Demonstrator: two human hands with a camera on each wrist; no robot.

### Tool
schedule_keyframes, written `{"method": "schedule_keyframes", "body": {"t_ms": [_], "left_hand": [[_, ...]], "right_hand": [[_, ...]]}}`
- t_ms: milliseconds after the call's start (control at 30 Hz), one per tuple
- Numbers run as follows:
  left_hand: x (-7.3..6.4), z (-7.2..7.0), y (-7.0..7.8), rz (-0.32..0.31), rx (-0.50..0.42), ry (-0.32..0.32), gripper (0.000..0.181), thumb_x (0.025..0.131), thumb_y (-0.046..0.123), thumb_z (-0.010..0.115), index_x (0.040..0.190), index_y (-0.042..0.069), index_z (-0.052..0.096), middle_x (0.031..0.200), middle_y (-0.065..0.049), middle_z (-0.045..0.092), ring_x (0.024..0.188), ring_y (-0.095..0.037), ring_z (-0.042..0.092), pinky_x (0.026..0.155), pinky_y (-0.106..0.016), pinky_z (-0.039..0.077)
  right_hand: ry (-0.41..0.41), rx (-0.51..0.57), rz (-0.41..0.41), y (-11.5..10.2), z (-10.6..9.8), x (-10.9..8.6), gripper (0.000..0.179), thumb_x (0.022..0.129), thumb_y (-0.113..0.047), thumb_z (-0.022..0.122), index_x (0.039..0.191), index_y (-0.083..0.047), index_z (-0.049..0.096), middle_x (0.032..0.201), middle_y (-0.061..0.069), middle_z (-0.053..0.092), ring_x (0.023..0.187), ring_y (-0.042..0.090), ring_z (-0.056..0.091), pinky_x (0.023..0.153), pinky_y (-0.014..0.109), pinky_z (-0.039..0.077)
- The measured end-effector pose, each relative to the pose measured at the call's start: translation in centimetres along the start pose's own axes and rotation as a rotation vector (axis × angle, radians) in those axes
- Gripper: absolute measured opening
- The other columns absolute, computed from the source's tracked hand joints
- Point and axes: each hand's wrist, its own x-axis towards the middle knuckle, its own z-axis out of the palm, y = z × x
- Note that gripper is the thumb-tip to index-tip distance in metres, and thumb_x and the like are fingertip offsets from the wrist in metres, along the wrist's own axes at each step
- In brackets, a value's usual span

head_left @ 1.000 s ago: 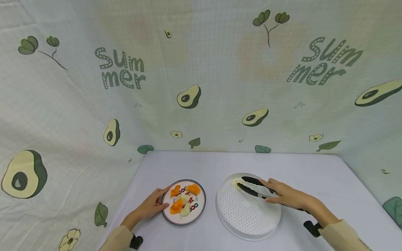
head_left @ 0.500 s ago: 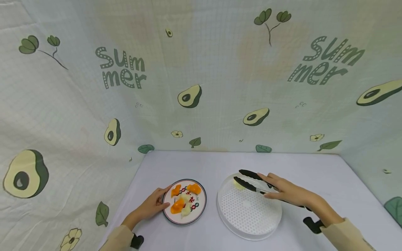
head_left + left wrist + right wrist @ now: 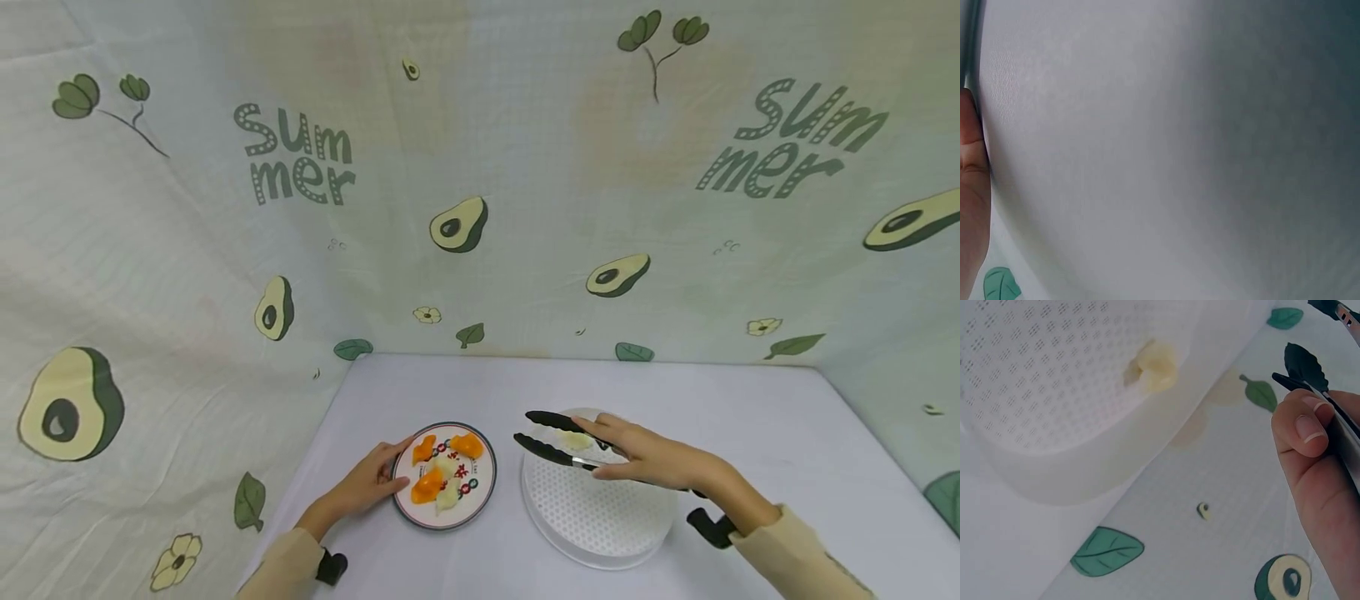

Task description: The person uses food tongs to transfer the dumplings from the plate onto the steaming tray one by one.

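My left hand [image 3: 367,483] holds the left rim of a small round plate [image 3: 482,468] with a dark edge and red print. Several orange pieces [image 3: 427,487] and pale yellow pieces [image 3: 447,497] lie on it; their kind is unclear. In my right hand [image 3: 660,458] is a pair of black-tipped metal tongs [image 3: 543,450], its arms spread with nothing between them, above the left far side of a round white steamer tray [image 3: 600,508] full of small holes. A pale yellow, folded-looking lump [image 3: 1159,365] sits in the tray near its wall. The left wrist view is mostly blurred surface.
Both plate and tray stand on a white table [image 3: 450,387], a narrow strip of tabletop between them. Behind and beside it hangs a cloth [image 3: 525,167] printed with avocados and leaves. A black strap device [image 3: 708,527] is on my right wrist.
The tongs and my right hand have moved left, from over the pale lump in the tray towards the plate. My left hand stays on the plate.
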Motion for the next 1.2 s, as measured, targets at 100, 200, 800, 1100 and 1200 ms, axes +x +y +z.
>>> {"method": "schedule_keyframes", "body": {"t_ms": [100, 200, 800, 1100, 1200], "left_hand": [[0.1, 0.1, -0.1, -0.004, -0.002, 0.007, 0.069, 0.093, 0.029, 0.072, 0.153, 0.016, 0.041, 0.103, -0.004, 0.043, 0.075, -0.014, 0.042, 0.062, -0.023, 0.038], [0.1, 0.1, -0.2, -0.005, -0.001, 0.008, 0.069, 0.093, 0.029, 0.072, 0.153, 0.016, 0.041, 0.103, -0.004, 0.042, 0.075, -0.014, 0.042, 0.062, -0.023, 0.038], [0.3, -0.1, -0.1, 0.031, -0.006, -0.006, 0.069, 0.093, 0.027, 0.072, 0.153, 0.012, 0.041, 0.099, -0.004, 0.042, 0.074, -0.012, 0.041, 0.062, -0.023, 0.037], [0.2, -0.2, -0.1, 0.045, -0.022, -0.014, 0.069, 0.094, 0.026, 0.071, 0.154, 0.010, 0.040, 0.103, -0.005, 0.043, 0.073, -0.012, 0.040, 0.062, -0.022, 0.038], [0.2, -0.2, -0.2, 0.036, -0.025, -0.016, 0.069, 0.094, 0.027, 0.071, 0.154, 0.011, 0.039, 0.104, -0.005, 0.043, 0.074, -0.012, 0.041, 0.062, -0.022, 0.038]], "right_hand": [[-0.031, 0.007, 0.000, -0.7, 0.7, 0.9, 0.076, 0.098, -0.043, 0.061, 0.159, -0.015, 0.026, 0.139, 0.007, 0.045, 0.121, 0.025, 0.047, 0.092, 0.050, 0.046], [-0.066, 0.025, -0.038, -1.3, 1.4, 1.9, 0.076, 0.098, -0.042, 0.062, 0.158, -0.009, 0.028, 0.128, 0.003, 0.049, 0.109, 0.018, 0.050, 0.089, 0.042, 0.047], [-0.258, -0.064, -0.073, -3.3, 5.2, 7.5, 0.073, 0.094, -0.038, 0.069, 0.154, -0.008, 0.038, 0.107, -0.006, 0.046, 0.081, 0.004, 0.045, 0.072, 0.022, 0.045], [-0.311, -0.132, -0.047, -4.0, 6.1, 9.3, 0.073, 0.093, -0.031, 0.072, 0.154, -0.009, 0.038, 0.106, -0.008, 0.045, 0.081, 0.004, 0.045, 0.070, 0.021, 0.043], [-0.320, -0.151, -0.045, -4.2, 6.3, 9.6, 0.074, 0.092, -0.030, 0.073, 0.153, -0.008, 0.039, 0.103, -0.007, 0.045, 0.079, 0.004, 0.043, 0.069, 0.021, 0.042]]}}
